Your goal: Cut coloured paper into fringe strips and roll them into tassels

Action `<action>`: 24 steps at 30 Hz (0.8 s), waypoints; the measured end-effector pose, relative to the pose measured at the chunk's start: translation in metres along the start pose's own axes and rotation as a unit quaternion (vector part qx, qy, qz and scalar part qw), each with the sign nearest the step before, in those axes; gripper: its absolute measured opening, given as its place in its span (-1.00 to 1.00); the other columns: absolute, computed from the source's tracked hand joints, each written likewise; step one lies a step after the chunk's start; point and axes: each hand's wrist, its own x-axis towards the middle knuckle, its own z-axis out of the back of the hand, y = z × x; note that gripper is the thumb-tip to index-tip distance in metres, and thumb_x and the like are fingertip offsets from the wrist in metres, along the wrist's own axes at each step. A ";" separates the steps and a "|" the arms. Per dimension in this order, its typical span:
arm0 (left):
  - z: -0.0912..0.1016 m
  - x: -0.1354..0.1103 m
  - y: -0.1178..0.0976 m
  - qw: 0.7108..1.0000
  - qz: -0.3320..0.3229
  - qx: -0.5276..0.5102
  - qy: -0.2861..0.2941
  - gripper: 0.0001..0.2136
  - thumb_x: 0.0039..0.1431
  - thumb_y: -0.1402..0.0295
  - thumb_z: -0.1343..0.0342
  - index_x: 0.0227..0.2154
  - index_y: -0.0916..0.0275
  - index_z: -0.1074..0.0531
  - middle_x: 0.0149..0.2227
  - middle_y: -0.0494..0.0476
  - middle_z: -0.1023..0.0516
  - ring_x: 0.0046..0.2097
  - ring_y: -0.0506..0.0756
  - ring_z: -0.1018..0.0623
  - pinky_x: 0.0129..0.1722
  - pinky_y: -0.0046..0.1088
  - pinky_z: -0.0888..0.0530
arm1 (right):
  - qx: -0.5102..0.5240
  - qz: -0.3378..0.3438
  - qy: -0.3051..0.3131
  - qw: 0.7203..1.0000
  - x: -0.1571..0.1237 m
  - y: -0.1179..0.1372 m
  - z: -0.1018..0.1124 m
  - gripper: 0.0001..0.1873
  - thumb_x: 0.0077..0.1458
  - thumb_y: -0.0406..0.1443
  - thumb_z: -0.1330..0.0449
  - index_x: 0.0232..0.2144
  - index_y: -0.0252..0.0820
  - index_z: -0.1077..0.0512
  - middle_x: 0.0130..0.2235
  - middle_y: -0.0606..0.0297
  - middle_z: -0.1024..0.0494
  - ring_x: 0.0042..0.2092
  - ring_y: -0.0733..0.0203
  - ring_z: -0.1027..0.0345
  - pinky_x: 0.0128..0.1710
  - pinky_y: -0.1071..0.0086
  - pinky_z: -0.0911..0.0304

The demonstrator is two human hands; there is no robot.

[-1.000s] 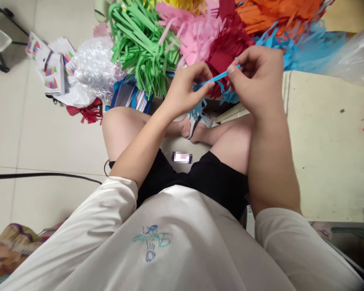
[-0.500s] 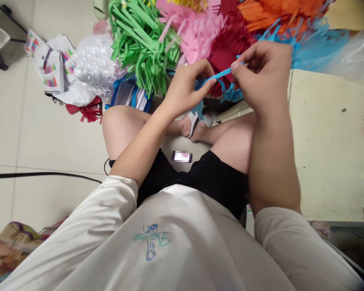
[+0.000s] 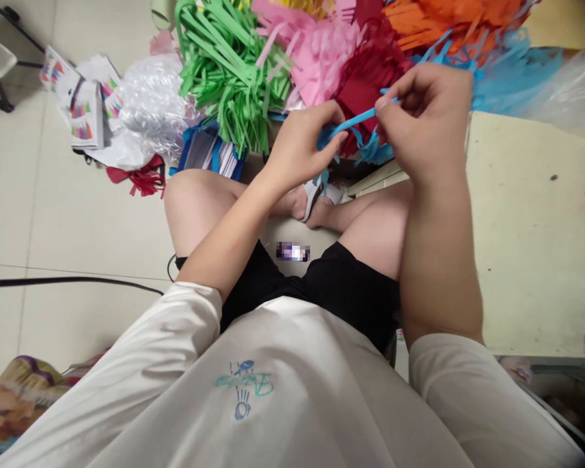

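Held the blue strip (image 3: 361, 119) in near-closed pinches of left hand (image 3: 302, 142) and right hand (image 3: 423, 127), perhaps risking a tear through overpulling.

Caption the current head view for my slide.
Left hand and right hand hold a blue strip between them, near green fringe, pink fringe and red fringe.

The blue strip (image 3: 361, 119), the green fringe (image 3: 227, 71) and the pink fringe (image 3: 316, 52) look matt, like paper or thin cloth, while the clear bag (image 3: 568, 104) past the far edge of the bench (image 3: 521, 247) is glossy, crinkled plastic, the floor (image 3: 88, 224) smooth tile, and the shirt (image 3: 316, 383) soft matt cloth.
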 end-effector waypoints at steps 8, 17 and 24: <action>-0.002 0.000 0.009 1.000 -0.007 0.013 -0.012 -0.73 0.51 0.03 -0.20 -0.17 0.10 -0.58 -0.10 0.20 -0.74 0.02 0.21 -0.72 0.18 -0.25 -0.59 | 0.046 0.003 0.030 0.998 0.000 -0.006 -0.001 -0.54 0.20 0.13 -0.49 -0.36 0.04 -0.42 -0.47 0.30 -0.40 -0.42 0.14 -0.30 -0.34 0.17 -0.18; -0.007 -0.001 0.010 1.000 -0.005 -0.030 0.002 -0.58 0.50 -0.15 -0.19 -0.15 0.13 -0.59 -0.15 0.19 -0.69 0.01 0.19 -0.71 0.15 -0.24 -0.60 | 0.047 0.008 0.053 0.997 -0.002 -0.012 -0.006 -0.61 0.22 0.01 -0.52 -0.37 -0.05 -0.48 -0.47 0.35 -0.50 -0.46 0.23 -0.38 -0.43 0.32 -0.25; -0.006 -0.004 0.002 0.997 -0.019 -0.077 -0.020 -0.58 0.43 -0.12 -0.22 -0.22 0.16 -0.65 -0.20 0.19 -0.75 -0.15 0.15 -0.68 0.02 -0.30 -0.60 | 0.060 -0.043 0.074 0.995 -0.009 -0.005 -0.004 -0.56 0.33 0.05 -0.46 -0.33 -0.11 -0.47 -0.47 0.38 -0.50 -0.41 0.24 -0.44 -0.29 0.35 -0.46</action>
